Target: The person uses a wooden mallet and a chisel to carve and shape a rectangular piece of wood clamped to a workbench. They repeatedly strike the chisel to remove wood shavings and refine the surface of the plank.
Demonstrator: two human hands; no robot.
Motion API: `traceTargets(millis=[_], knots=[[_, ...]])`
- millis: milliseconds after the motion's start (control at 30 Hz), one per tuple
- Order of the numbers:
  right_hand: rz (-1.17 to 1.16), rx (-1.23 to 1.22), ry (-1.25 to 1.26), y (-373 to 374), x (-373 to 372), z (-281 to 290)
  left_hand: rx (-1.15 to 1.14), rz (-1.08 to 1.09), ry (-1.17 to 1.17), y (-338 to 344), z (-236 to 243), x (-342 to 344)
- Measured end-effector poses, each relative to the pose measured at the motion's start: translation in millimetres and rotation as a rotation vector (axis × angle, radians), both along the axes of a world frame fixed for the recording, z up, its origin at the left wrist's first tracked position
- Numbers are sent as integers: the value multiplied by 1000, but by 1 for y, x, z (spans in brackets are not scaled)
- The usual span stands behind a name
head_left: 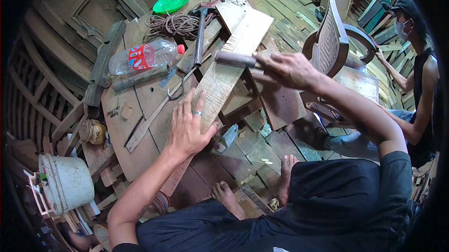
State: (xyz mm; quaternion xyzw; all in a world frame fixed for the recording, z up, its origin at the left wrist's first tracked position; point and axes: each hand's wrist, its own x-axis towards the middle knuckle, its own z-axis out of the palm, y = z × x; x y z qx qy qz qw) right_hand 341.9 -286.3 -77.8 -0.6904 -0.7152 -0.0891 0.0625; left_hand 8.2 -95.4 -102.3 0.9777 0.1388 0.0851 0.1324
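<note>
My left hand (186,128) lies flat with its fingers spread on a long pale wooden board (220,83), which is covered in dark scored lines. A ring is on one of its fingers. My right hand (290,69) is closed round a dark, round wooden tool (234,59), whose thick end lies across the board or just above it; I cannot tell if they touch. Left of the board are a hammer (200,36), a curved metal hook (177,92) and a short round wooden rod (141,78).
On the worktop (154,121) lie a clear plastic bottle (161,55), coiled rope (173,25) and a green plastic basket (171,0). A white bucket (70,182) and a jar (92,131) stand at left. At right, a masked person (418,83) touches a wooden chair (329,36).
</note>
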Motion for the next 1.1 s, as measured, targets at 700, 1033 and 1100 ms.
traceTargets(millis=[700,1033,1100], knots=[[-83,89,-54,4,16,4,26,-17,-46,0,-1,2],[39,173,-55,5,20,-2,18,-17,-25,-1,0,1],[-200,190,-19,6,25,1,13,-5,-22,-2,0,3]])
